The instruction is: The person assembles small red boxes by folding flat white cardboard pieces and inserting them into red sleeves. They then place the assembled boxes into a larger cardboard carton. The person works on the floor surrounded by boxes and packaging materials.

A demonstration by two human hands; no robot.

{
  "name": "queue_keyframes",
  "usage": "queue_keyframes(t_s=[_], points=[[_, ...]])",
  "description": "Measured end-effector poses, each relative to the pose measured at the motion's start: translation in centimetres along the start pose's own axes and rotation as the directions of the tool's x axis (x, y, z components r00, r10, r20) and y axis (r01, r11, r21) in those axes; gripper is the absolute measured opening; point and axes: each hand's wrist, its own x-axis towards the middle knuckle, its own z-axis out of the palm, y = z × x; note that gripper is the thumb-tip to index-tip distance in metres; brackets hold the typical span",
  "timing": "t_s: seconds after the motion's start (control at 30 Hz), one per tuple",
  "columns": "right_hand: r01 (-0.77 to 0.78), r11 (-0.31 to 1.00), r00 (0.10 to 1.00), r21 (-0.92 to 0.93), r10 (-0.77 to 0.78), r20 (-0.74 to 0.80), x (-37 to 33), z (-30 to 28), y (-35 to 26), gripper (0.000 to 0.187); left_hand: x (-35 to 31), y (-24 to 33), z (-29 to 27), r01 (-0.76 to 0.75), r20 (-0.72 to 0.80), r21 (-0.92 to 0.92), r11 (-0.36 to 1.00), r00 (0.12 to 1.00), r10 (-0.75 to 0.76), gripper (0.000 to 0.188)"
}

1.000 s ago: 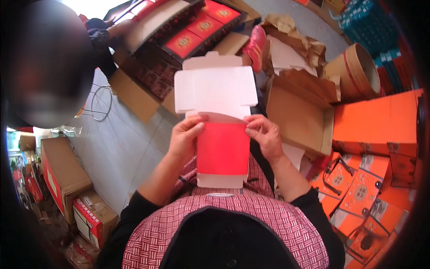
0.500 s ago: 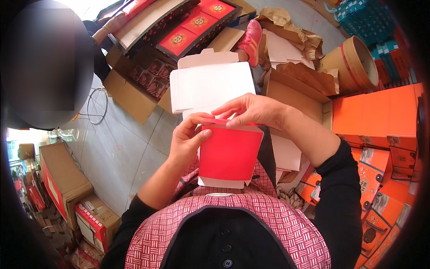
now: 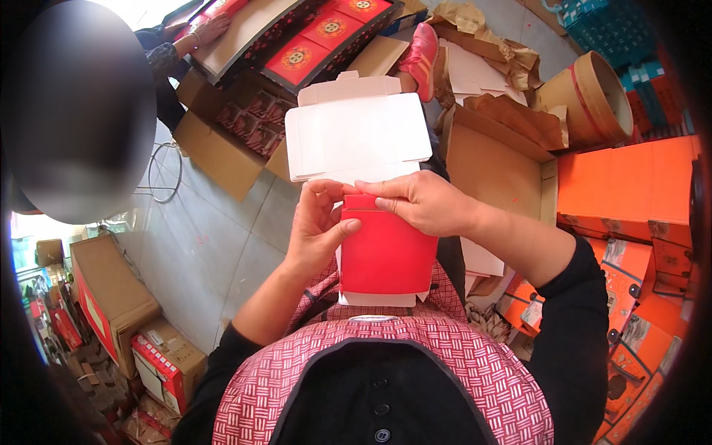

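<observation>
A red carton [image 3: 387,252] rests in front of my waist, its red face up and a white flap showing at the near end. At its far edge my left hand [image 3: 317,222] holds the left corner, thumb on the red face and fingers curled behind. My right hand [image 3: 430,204] pinches the small red flap at the same edge between thumb and fingers. Just beyond lies a white, flat cardboard blank [image 3: 360,137] with side tabs. Whether it joins the red carton is hidden behind my hands.
A brown box of small packages [image 3: 256,126] stands ahead left, beside red boxes in a dark tray [image 3: 330,30]. A co-worker's hand [image 3: 211,28] is at far left. Orange boxes [image 3: 627,185] are stacked right, near an open brown box [image 3: 497,159] and a round tub [image 3: 586,96].
My right hand's fingers have drawn in to pinch the small red flap, which now stands out at the far edge. The co-worker's hand has moved onto the tray's edge.
</observation>
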Motion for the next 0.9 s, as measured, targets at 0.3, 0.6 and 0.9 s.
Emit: queue_keyframes(t_s=[0.3, 0.6, 0.9], points=[[-0.038, 0.993, 0.998, -0.112, 0.032, -0.055, 0.5, -0.8, -1.7, 0.012, -0.3, 0.2, 0.2, 0.025, 0.048, 0.060, 0.998, 0.998, -0.028, 0.029], [-0.135, 0.770, 0.972, 0.623, 0.226, -0.069, -3.0, -3.0, 2.4, 0.020, -0.5, -0.2, -1.2, -0.048, -0.007, 0.175, 0.983, 0.999, 0.050, 0.016], [-0.348, 0.673, 0.900, 0.653, 0.435, 0.032, -3.6, -0.8, 3.9, 0.029, 1.7, 1.0, 1.4, -0.155, 0.200, 0.818, 0.553, 0.979, -0.023, 0.021]])
